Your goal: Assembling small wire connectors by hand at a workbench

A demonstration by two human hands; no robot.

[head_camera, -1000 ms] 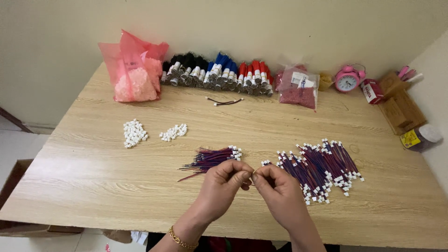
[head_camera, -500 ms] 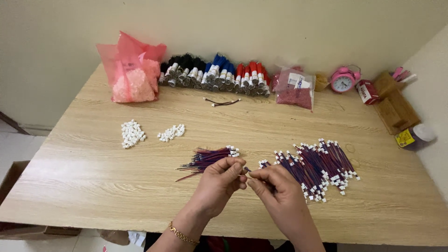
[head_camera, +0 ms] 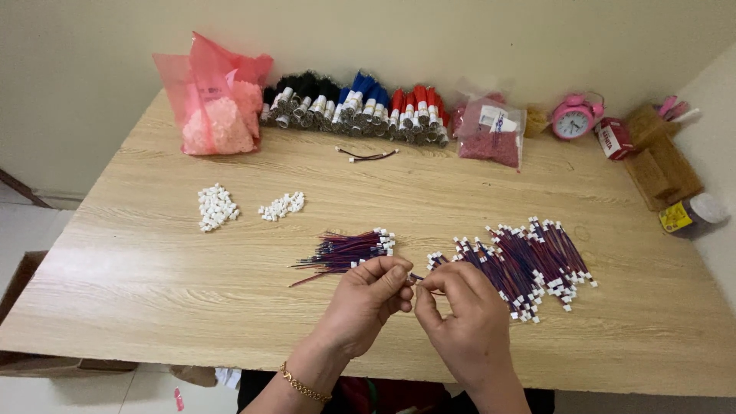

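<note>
Together we pinch one thin wire point(head_camera: 415, 278) near the table's point(head_camera: 153, 307) front edge: our left hand point(head_camera: 368, 303) curls nearly closed on its left end, our right hand point(head_camera: 464, 322) grips the other end with thumb and forefinger. Left of the hands lie white connectors point(head_camera: 216, 207); just behind them a small wire bundle point(head_camera: 345, 251); rightward, a larger pile point(head_camera: 525, 261).

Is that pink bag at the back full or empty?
Partly full: the pink bag bulges with small pale pieces low down, its top loose and crumpled.
</note>
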